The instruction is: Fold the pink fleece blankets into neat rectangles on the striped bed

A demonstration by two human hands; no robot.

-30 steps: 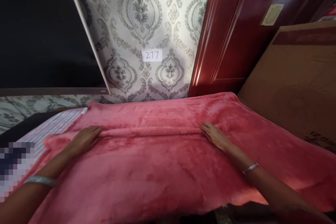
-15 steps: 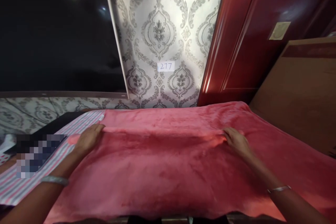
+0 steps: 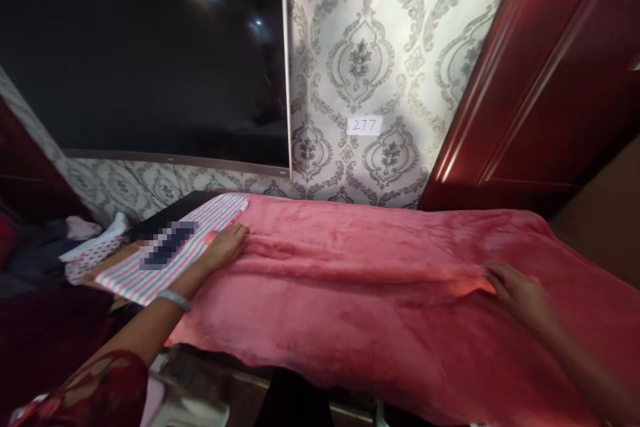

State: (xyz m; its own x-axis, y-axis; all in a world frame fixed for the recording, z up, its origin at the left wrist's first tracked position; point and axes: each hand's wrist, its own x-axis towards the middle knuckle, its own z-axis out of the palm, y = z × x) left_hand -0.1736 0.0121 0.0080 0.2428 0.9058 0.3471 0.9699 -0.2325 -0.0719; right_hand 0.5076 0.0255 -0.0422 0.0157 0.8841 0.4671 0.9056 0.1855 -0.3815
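A pink plush blanket is spread over the surface before me, its near edge hanging down in front. My left hand grips a raised fold of it near its left edge, fingertips pressed into the cloth. Far to the right, my right hand pinches the other end of that fold, where the fabric is pulled up into a bright peak. The fold runs across between both hands and sags slightly. Beside my left wrist lies a striped cloth in white, grey and pink.
A blurred-out dark object rests on the striped cloth. Behind are a large black television and patterned wallpaper with a paper label reading 277. A dark red door frame stands right; clothes are piled at far left.
My view has swung left, so things sit further right. The fold between my hands, straight before, now sags toward me, and my right hand is lower in view. Both hands keep their grip.
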